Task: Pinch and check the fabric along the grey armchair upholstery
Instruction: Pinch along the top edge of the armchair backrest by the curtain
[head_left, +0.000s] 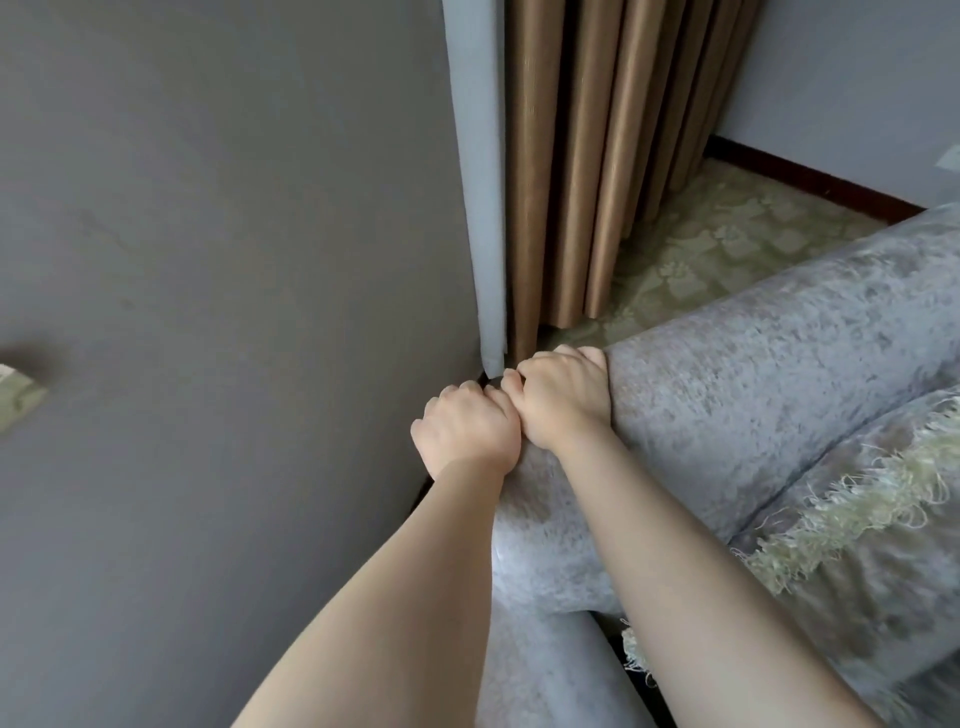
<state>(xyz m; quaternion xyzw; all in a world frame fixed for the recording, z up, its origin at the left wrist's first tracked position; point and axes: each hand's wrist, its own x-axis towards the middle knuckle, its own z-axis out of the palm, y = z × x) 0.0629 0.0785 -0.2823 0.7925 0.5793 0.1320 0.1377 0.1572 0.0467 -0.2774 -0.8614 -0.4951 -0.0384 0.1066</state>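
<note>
The grey armchair (753, 374) filled the lower right of the view, its rounded top edge running from the far right down toward the person, close against the dark grey wall (208, 260). At the near corner of that roll, both hands met. The left hand (467, 431) was curled on the wall side, the right hand (563, 400) just beside it and touching it, knuckles up, fingers bent down over the upholstery. Both were closed narrow on the fabric, apparently gathering a fold between thumb and fingers, though the fingertips themselves were hidden.

To do this step well, the pinch probably wanted to be shallow and lifted gently, so that looseness or wear would show without straining the seams, then moved on along the roll.

Both forearms reached forward and nearly parallel, wrists slightly bent. A fringed pale throw (857, 499) lay on the cushion; brown curtains (597, 156) hung behind, over patterned carpet (727, 244).
</note>
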